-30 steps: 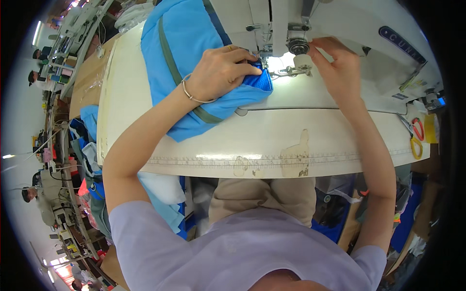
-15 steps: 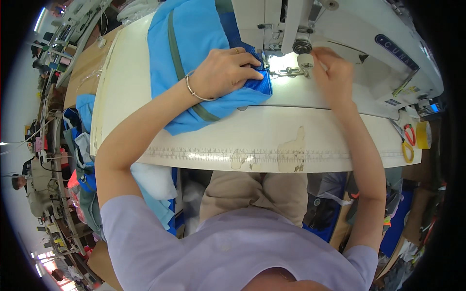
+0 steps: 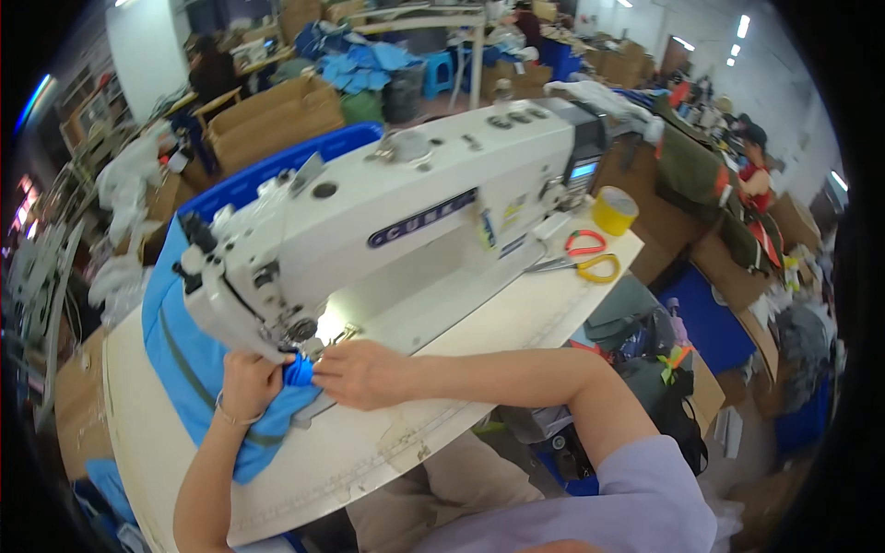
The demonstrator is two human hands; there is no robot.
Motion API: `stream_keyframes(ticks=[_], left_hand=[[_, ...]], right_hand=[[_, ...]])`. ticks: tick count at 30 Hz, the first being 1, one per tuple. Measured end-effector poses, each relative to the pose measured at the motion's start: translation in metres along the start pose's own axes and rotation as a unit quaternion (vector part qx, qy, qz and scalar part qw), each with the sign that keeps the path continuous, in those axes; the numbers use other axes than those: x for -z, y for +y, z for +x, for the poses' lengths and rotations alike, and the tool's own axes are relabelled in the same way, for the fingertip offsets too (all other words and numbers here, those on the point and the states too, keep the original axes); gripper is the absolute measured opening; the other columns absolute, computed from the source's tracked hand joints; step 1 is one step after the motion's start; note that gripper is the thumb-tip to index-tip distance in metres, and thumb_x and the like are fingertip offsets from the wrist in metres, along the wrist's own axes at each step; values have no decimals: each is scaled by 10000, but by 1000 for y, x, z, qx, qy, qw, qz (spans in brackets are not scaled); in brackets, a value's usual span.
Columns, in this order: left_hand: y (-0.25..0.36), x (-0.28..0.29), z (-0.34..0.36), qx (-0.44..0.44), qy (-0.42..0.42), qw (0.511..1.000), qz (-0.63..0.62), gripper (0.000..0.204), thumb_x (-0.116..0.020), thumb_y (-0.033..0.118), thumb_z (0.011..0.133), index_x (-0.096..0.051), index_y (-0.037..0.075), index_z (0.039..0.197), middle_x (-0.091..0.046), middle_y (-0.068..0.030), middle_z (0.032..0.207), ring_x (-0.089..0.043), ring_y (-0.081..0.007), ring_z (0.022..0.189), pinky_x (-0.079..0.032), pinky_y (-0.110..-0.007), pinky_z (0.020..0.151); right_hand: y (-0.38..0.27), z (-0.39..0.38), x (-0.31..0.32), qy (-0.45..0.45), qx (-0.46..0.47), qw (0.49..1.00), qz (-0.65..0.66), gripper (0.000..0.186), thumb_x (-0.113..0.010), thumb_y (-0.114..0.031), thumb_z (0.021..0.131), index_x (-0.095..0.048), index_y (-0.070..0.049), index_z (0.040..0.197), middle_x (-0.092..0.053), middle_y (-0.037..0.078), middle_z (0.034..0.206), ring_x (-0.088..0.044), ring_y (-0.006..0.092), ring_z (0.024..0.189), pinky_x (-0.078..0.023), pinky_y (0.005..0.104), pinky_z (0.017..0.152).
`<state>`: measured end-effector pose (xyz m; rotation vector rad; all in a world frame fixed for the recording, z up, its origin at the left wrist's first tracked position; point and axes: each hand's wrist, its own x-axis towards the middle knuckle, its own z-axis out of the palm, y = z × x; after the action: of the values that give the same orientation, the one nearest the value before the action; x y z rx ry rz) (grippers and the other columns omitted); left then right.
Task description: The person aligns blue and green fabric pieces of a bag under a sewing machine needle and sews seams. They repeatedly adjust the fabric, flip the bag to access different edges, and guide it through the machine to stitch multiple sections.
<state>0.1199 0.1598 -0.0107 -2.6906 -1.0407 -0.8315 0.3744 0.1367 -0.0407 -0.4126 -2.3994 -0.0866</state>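
A white sewing machine (image 3: 419,170) stands on the white table (image 3: 134,396), its lamp lit beside the needle area. Light blue fabric (image 3: 198,332) with a dark green strip lies under and left of the machine head. My left hand (image 3: 247,387) is closed on this fabric close to the presser foot, a bracelet on its wrist. Opposite it, my right hand (image 3: 361,373) pinches the edge of a bunched, brighter blue part (image 3: 298,370) between the two hands. The needle and foot are mostly hidden behind the machine head and my fingers.
Scissors (image 3: 599,267) with red and yellow handles lie at the table's right end, near a yellow tape roll (image 3: 615,210). Behind the machine is a blue crate (image 3: 304,146). Cardboard boxes (image 3: 277,115) and fabric piles fill the floor. A co-worker (image 3: 756,170) is at far right.
The view has tilted up and turned. My right hand has left the area right of the needle and taken hold of the fabric. My left hand has gone from pressing the fabric to gripping it.
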Motion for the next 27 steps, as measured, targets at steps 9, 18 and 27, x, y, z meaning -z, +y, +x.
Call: stream_keyframes(ticks=[9, 18, 27], left_hand=[[-6, -2, -1, 33, 15, 998, -51, 191, -671, -37, 703, -770, 83, 814, -697, -117, 754, -652, -314, 695, -498, -417, 627], [-8, 61, -78, 63, -2, 996, -66, 170, -604, -46, 661, -707, 47, 759, -751, -138, 932, -675, -322, 805, -497, -424, 713], [58, 89, -97, 89, -54, 988, -111, 173, -611, -32, 710, -725, 40, 817, -754, -155, 959, -707, -332, 890, -532, -424, 809]], right_hand=[[1, -2, -5, 77, -36, 996, 41, 149, -703, -151, 810, -694, -55, 923, -646, 63, 864, -619, 248, 877, -521, 376, 776], [1, -3, -7, 72, -26, 996, 43, 78, -676, -160, 856, -697, -85, 859, -668, 34, 869, -616, 227, 872, -521, 363, 783], [15, 2, -13, 61, 34, 997, -24, 128, -653, -199, 798, -670, -80, 753, -653, 62, 806, -622, 270, 817, -518, 395, 738]])
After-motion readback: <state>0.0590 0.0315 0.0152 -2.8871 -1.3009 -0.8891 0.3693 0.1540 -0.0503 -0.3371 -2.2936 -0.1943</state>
